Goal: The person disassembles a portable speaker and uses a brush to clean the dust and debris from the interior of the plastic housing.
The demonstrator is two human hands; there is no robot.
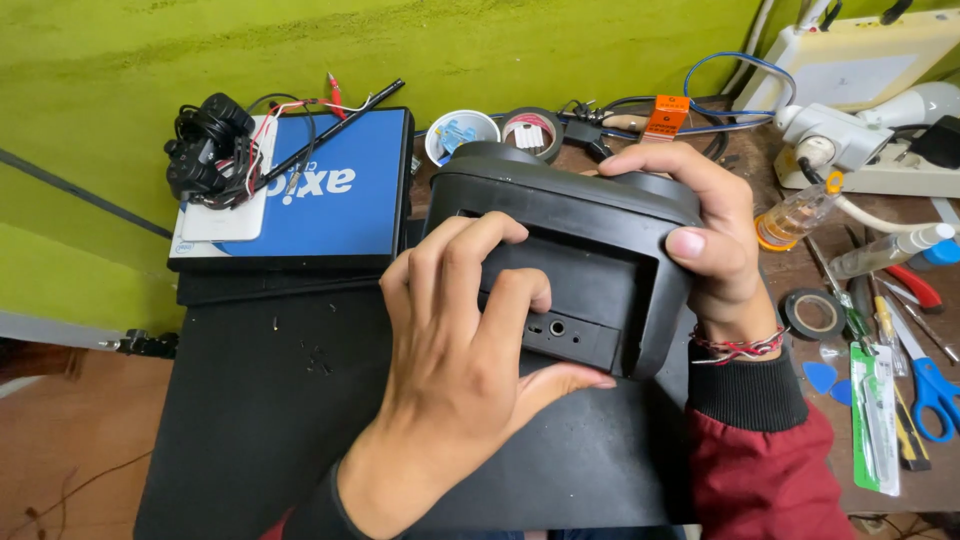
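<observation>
While gripped — black casing [590, 260] between hands

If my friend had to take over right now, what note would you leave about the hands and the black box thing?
Left hand: lying over the front of the black plastic device, fingers curled into its recessed panel, thumb under the small jack socket.
Right hand: gripping the device's upper right corner, steadying it.
Device: tilted up on the black mat, casing closed as far as can be seen.
Nearby: blue box to the left, tape rolls behind, blue scissors and small tools on the right.
Done: nothing visibly opened or removed.
Left: everything on the device; no tool is in hand.
</observation>
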